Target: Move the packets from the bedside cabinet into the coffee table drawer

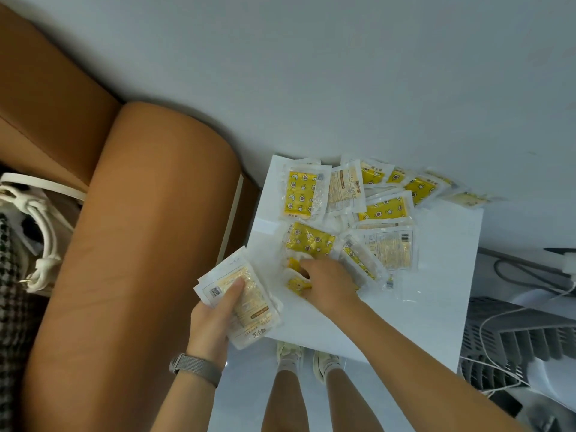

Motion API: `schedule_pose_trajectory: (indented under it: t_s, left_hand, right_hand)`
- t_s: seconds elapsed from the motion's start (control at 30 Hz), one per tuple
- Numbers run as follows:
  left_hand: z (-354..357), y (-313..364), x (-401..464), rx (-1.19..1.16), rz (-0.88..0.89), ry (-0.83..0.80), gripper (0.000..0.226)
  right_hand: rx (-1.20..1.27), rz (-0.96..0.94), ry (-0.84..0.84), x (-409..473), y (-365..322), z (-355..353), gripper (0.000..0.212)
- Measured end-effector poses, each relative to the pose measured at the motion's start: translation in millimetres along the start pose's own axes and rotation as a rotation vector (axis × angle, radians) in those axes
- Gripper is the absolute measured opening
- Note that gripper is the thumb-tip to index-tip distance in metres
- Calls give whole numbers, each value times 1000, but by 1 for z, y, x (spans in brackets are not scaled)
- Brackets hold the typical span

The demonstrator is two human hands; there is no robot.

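Observation:
Several yellow-and-white packets [385, 210] lie scattered over the white top of the bedside cabinet [442, 294], some leaning against the wall. My left hand [215, 319] holds a small stack of packets [246, 294] just off the cabinet's left front corner, thumb pressed on top. My right hand [327, 280] reaches onto the cabinet and closes its fingers on a yellow packet [297, 283] near the front. Another yellow packet [308, 241] lies just beyond my fingers. The coffee table drawer is not in view.
A tan padded headboard or sofa arm [140, 260] stands close on the left of the cabinet. A white bag with straps [40, 238] lies at far left. A grey appliance with white cables [514, 338] sits on the right. My legs and shoes [307, 363] are below.

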State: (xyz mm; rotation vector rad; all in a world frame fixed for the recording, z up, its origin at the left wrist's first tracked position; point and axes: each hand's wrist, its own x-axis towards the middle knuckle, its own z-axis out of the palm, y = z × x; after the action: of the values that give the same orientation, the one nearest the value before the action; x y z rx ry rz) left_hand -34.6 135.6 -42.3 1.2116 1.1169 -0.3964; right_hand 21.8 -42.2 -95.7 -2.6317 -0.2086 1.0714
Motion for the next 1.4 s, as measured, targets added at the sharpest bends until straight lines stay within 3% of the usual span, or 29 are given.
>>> schedule_pose_trajectory:
  t_s: [0.17,0.27,0.3,0.4,0.47,0.57,0.67,0.8,0.87,0.93,1.03,1.1,1.23,1.33,1.4]
  left_hand:
    - [-11,22,-28,16,42,-145,24]
    - [-13,47,-57,60,109,-235,83]
    - [-10,57,-69,77,132,-275,92]
    - [4,82,-109,152,184,-388,96]
    - [19,99,-140,231,230,-451,78]
    - [51,117,-191,379,306,-567,37]
    - [85,120,-238,514,359,-659,33]
    - [122,100,-295,689,433,-781,22]
    - [134,77,-326,779,471,-848,17]
    - [139,47,-359,864,488,-930,14]
    - [131,-11,-408,998,496,-1052,16]
    - [118,-58,-440,1073,496,-1128,14]
    - [79,-155,-512,1262,396,-1312,12]
    - [50,-224,-574,1436,307,-1507,13]
    - [28,-268,-617,1534,246,-1658,14]
  right_hand:
    - [748,118,106,-62,12,-23,27]
    - [1158,212,208,-119,18,-50,32]
    - [1295,236,258,-140,20,-59,32]
    - [1605,272,434,-203,24,-82,44]
    - [1720,278,582,-242,24,-96,66]
    - [1814,290,821,-298,25,-108,87]
    - [1926,319,1025,-354,26,-109,84]
    - [2013,376,1229,-426,32,-86,64]
    - [2049,399,1314,-464,34,-64,77]
    - [2070,421,1421,-505,31,-37,79]
    - [2068,475,1604,-573,20,15,38]
    - [2077,552,1710,-619,4,56,29]
    - [2098,774,1955,-711,-54,144,32]
    - [2043,926,2170,-772,-106,198,49]
    - [1985,1036,2342,-804,-141,229,43]
